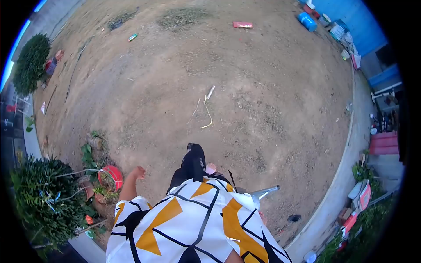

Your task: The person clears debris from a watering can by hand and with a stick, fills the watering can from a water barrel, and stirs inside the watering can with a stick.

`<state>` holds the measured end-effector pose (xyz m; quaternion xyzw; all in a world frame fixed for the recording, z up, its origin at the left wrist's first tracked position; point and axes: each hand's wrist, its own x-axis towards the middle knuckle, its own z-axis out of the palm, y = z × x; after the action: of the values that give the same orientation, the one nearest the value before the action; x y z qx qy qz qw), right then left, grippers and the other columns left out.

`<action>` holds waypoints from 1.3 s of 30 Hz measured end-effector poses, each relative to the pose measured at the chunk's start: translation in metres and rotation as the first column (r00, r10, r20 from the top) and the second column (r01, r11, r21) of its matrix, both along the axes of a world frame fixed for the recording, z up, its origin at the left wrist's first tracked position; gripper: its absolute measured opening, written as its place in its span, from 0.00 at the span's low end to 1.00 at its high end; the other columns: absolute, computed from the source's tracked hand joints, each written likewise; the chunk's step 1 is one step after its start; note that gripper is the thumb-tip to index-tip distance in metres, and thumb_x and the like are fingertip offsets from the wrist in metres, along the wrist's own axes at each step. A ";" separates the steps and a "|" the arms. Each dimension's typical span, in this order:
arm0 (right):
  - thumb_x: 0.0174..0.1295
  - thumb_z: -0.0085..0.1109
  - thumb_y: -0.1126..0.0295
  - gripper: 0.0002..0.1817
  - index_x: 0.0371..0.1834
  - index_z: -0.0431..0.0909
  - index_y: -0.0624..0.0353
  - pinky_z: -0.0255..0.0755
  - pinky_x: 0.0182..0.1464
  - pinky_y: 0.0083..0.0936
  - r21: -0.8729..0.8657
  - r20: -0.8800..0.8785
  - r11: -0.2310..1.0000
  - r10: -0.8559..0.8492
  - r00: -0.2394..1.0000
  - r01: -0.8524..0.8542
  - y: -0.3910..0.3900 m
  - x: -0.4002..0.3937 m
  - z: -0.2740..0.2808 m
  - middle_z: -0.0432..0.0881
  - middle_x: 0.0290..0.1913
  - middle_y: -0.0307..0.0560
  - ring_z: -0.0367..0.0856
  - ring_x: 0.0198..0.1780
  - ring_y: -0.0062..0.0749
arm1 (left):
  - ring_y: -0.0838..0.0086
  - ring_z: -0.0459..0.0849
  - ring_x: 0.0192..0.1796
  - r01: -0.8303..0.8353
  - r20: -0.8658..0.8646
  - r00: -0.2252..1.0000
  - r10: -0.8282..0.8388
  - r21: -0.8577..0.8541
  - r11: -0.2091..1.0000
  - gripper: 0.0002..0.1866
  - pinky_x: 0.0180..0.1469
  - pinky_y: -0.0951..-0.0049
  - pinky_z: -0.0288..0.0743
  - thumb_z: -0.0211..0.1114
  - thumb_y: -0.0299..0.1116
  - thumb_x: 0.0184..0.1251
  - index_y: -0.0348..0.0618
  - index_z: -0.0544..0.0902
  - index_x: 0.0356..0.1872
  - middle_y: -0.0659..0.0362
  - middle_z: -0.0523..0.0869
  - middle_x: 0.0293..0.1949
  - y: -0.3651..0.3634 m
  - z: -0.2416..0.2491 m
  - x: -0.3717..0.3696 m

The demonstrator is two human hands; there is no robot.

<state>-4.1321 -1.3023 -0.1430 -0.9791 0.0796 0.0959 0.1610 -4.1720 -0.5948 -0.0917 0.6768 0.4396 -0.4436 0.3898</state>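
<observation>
My left hand [139, 172] hangs over the dirt ground with its fingers loosely bent and apart, nothing in it. Nearest to it is a red bucket [115, 178] tipped among plants. Only a sliver of my right hand [262, 215] shows past the white, black and yellow patterned shirt [193, 223]; its fingers are hidden. Just ahead of it a silvery metal piece [266, 191] with a dark end sticks out from beside the shirt. I cannot tell whether my right hand holds it. One dark-clad leg [193, 162] is stretched forward.
Ahead on the dirt lie a pale stick [211, 92] and a yellowish curved strip [207, 119]. Farther off are a red flat piece [242, 25] and a blue barrel [307, 21]. Bushes [46, 199] border the left; a concrete curb [337, 175] runs along the right.
</observation>
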 end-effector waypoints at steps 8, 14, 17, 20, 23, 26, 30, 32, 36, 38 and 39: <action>0.53 0.53 0.73 0.08 0.28 0.76 0.68 0.65 0.33 0.16 0.210 -0.209 0.955 -0.167 0.964 0.211 0.144 0.202 0.097 0.71 0.21 0.39 0.69 0.29 0.18 | 0.75 0.82 0.32 0.216 0.132 0.958 -0.254 0.248 0.944 0.10 0.28 0.68 0.75 0.54 0.34 0.58 0.46 0.75 0.39 0.60 0.82 0.30 0.152 -0.059 0.179; 0.55 0.47 0.71 0.15 0.15 0.71 0.70 0.65 0.19 0.28 0.156 0.192 0.988 -0.040 0.981 0.010 0.183 0.362 0.091 0.73 0.13 0.45 0.69 0.14 0.29 | 0.74 0.84 0.29 -0.224 0.213 0.961 0.178 0.217 0.950 0.11 0.25 0.70 0.75 0.51 0.36 0.62 0.43 0.77 0.41 0.59 0.83 0.30 0.177 -0.027 0.428; 0.54 0.49 0.68 0.14 0.14 0.71 0.63 0.66 0.20 0.23 0.067 -0.016 0.760 -0.647 0.762 0.647 0.198 0.421 0.061 0.72 0.13 0.41 0.69 0.14 0.27 | 0.70 0.83 0.33 -0.137 0.362 0.931 0.052 0.213 0.967 0.11 0.30 0.67 0.76 0.54 0.35 0.59 0.42 0.78 0.40 0.57 0.84 0.30 0.185 0.004 0.559; 0.56 0.46 0.69 0.14 0.14 0.68 0.63 0.65 0.21 0.26 0.164 -0.132 0.835 -0.509 0.850 0.526 0.176 0.475 0.034 0.73 0.17 0.41 0.70 0.18 0.27 | 0.63 0.83 0.35 0.084 0.489 0.812 -0.319 0.442 0.893 0.12 0.37 0.65 0.75 0.58 0.36 0.57 0.40 0.78 0.39 0.53 0.83 0.31 0.217 -0.012 0.685; 0.56 0.44 0.67 0.13 0.15 0.68 0.58 0.65 0.22 0.22 0.536 -0.782 -0.629 -0.621 0.050 0.563 0.131 0.532 -0.067 0.71 0.17 0.38 0.69 0.19 0.25 | 0.59 0.81 0.38 0.067 0.600 0.709 -0.370 0.465 0.883 0.13 0.43 0.64 0.73 0.57 0.37 0.57 0.41 0.78 0.39 0.50 0.83 0.33 0.191 0.053 0.793; 0.55 0.44 0.68 0.11 0.17 0.68 0.56 0.65 0.23 0.18 0.495 -0.869 -0.845 -0.484 0.103 0.202 0.089 0.573 -0.185 0.69 0.18 0.36 0.67 0.19 0.23 | 0.58 0.81 0.41 0.163 0.538 0.728 -0.425 0.466 0.869 0.13 0.44 0.63 0.73 0.57 0.39 0.57 0.44 0.79 0.38 0.49 0.82 0.36 0.189 0.077 0.868; 0.53 0.45 0.72 0.08 0.19 0.69 0.60 0.63 0.23 0.15 0.441 -0.889 -0.889 -0.451 -0.077 0.119 0.127 0.694 -0.146 0.67 0.18 0.35 0.64 0.19 0.20 | 0.71 0.82 0.31 0.200 0.408 0.758 -0.508 0.597 0.777 0.13 0.37 0.68 0.74 0.57 0.39 0.59 0.43 0.78 0.40 0.56 0.83 0.27 0.257 -0.011 0.889; 0.53 0.45 0.72 0.08 0.19 0.69 0.60 0.63 0.23 0.16 0.420 -0.887 -0.890 -0.444 -0.127 0.176 0.158 0.756 -0.098 0.67 0.18 0.35 0.64 0.19 0.20 | 0.72 0.83 0.30 0.138 0.372 0.855 -0.360 0.506 0.851 0.13 0.36 0.67 0.75 0.56 0.40 0.59 0.45 0.77 0.41 0.57 0.83 0.29 0.326 -0.102 0.871; 0.53 0.45 0.72 0.08 0.19 0.68 0.59 0.64 0.23 0.17 0.384 -0.904 -0.875 -0.421 -0.072 0.295 0.194 0.895 -0.050 0.67 0.17 0.35 0.65 0.19 0.21 | 0.73 0.83 0.29 0.562 -0.007 0.817 -0.576 0.233 0.794 0.13 0.32 0.62 0.74 0.52 0.43 0.62 0.46 0.76 0.39 0.60 0.84 0.32 0.302 -0.011 0.893; 0.53 0.45 0.72 0.08 0.19 0.68 0.59 0.64 0.23 0.18 0.362 -0.915 -0.845 -0.404 -0.024 0.394 0.219 0.963 -0.035 0.67 0.17 0.35 0.65 0.19 0.21 | 0.72 0.83 0.29 -0.128 -0.025 0.990 0.141 0.283 0.950 0.14 0.33 0.60 0.74 0.51 0.44 0.63 0.45 0.76 0.38 0.60 0.84 0.34 0.253 0.070 0.942; 0.53 0.45 0.72 0.08 0.19 0.68 0.59 0.64 0.23 0.18 0.349 -0.920 -0.828 -0.392 -0.008 0.438 0.234 0.997 -0.027 0.67 0.17 0.35 0.65 0.19 0.21 | 0.72 0.84 0.30 -0.176 -0.024 0.981 0.190 0.277 0.944 0.15 0.33 0.60 0.73 0.50 0.44 0.63 0.45 0.76 0.39 0.60 0.84 0.35 0.257 0.074 0.949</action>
<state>-3.1347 -1.0682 -0.1698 -0.1248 0.6594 -0.0176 0.7412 -3.2227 -0.3383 -0.0180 0.6690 0.5674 -0.3573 0.3207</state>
